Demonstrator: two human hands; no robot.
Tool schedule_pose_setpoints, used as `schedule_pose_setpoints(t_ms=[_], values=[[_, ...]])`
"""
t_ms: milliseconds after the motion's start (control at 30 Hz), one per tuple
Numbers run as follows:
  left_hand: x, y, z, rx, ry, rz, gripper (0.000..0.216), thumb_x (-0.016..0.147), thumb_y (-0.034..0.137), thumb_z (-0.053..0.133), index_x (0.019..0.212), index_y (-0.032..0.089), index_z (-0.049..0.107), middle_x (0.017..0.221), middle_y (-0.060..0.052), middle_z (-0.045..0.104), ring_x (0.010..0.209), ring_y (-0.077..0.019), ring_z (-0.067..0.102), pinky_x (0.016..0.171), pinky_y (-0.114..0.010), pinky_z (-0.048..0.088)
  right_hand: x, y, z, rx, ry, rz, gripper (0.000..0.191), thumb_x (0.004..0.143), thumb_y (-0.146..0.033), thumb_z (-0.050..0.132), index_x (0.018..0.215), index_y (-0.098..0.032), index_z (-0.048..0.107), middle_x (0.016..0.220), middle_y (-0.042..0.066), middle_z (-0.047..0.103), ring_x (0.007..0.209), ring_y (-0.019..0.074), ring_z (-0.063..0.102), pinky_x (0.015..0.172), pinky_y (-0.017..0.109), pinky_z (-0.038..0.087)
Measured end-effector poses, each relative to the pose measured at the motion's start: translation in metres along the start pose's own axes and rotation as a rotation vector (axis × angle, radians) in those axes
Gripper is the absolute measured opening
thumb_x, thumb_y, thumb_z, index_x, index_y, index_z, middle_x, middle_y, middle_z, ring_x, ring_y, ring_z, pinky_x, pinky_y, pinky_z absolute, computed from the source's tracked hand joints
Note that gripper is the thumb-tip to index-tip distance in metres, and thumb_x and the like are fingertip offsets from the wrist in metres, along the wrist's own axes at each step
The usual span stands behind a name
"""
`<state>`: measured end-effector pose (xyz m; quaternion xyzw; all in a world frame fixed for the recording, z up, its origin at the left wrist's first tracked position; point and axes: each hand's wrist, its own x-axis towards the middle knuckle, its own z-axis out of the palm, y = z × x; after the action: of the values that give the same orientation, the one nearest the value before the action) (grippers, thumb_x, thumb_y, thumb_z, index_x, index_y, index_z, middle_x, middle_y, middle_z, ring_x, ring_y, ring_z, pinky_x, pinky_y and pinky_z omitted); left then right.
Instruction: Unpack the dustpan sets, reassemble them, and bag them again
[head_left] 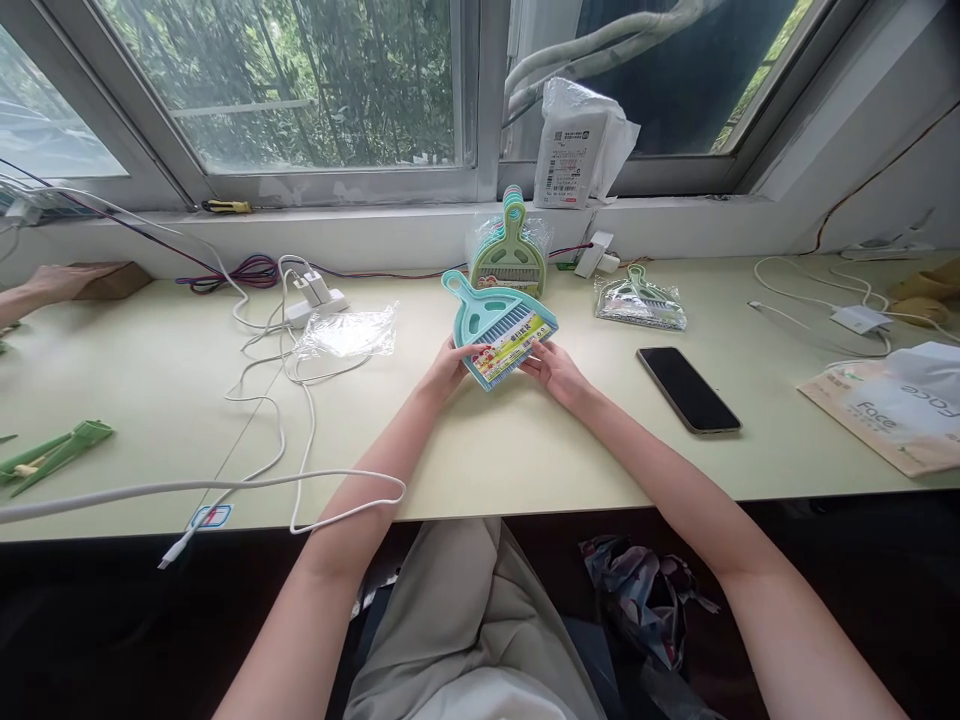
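Turquoise dustpan-and-brush set (491, 318) held from both sides, handle (471, 297) toward the upper left, left grip (451, 362) closed on its lower left side, right grip (551, 368) pinching its lower right edge, stacked dustpans (513, 247) just behind, smartphone (688, 390) on the surface (517, 470) rightward.
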<state>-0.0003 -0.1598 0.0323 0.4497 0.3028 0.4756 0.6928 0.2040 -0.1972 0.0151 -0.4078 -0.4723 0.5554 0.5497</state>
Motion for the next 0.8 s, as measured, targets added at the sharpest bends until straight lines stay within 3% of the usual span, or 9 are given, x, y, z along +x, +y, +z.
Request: schedule_pose_setpoints(t_ms=[167,533,667,733,800], values=[[-0.001,-0.007,0.010,0.001,-0.016,-0.012,0.053,0.063,0.015,0.077,0.112,0.018,0.056,0.101,-0.006,0.072,0.099,-0.0243,0.067,0.096,-0.041,0.050,-0.006,-0.006,0.009,0.088,0.059,0.067,0.025,0.078,-0.030,0.071,0.097,-0.021,0.059,0.099,0.004,0.073,0.089,0.0189,0.071,0.087,0.038,0.059],[-0.001,-0.007,0.010,0.033,-0.039,-0.002,0.056,0.064,0.019,0.077,0.115,0.018,0.056,0.107,-0.007,0.070,0.101,-0.0242,0.066,0.096,-0.041,0.049,-0.008,-0.010,0.009,0.124,0.105,0.054,0.019,0.077,-0.026,0.073,0.092,-0.018,0.063,0.096,0.004,0.074,0.087,0.0202,0.072,0.084,0.039,0.060],[0.003,0.002,0.006,0.090,-0.078,-0.023,0.040,0.079,0.037,0.064,0.113,0.018,0.060,0.114,-0.009,0.068,0.108,-0.0256,0.063,0.094,-0.040,0.050,-0.008,-0.011,0.007,0.129,0.131,0.032,0.021,0.076,-0.026,0.074,0.092,-0.019,0.063,0.097,0.004,0.074,0.088,0.0201,0.072,0.084,0.037,0.060],[0.007,0.010,-0.001,0.175,0.022,0.034,0.037,0.089,0.042,0.046,0.115,0.020,0.060,0.121,-0.009,0.064,0.113,-0.0251,0.059,0.095,-0.041,0.049,-0.007,-0.012,0.004,0.141,0.135,0.019,0.022,0.075,-0.025,0.074,0.093,-0.019,0.064,0.097,0.004,0.074,0.088,0.0196,0.071,0.083,0.036,0.061],[0.008,0.020,-0.014,0.378,0.250,0.170,0.037,0.091,0.034,0.040,0.121,0.022,0.058,0.128,-0.009,0.059,0.120,-0.0239,0.054,0.099,-0.041,0.045,-0.006,-0.012,0.000,0.147,0.145,0.010,0.022,0.074,-0.025,0.074,0.093,-0.019,0.064,0.097,0.003,0.074,0.087,0.0192,0.072,0.082,0.035,0.061]])
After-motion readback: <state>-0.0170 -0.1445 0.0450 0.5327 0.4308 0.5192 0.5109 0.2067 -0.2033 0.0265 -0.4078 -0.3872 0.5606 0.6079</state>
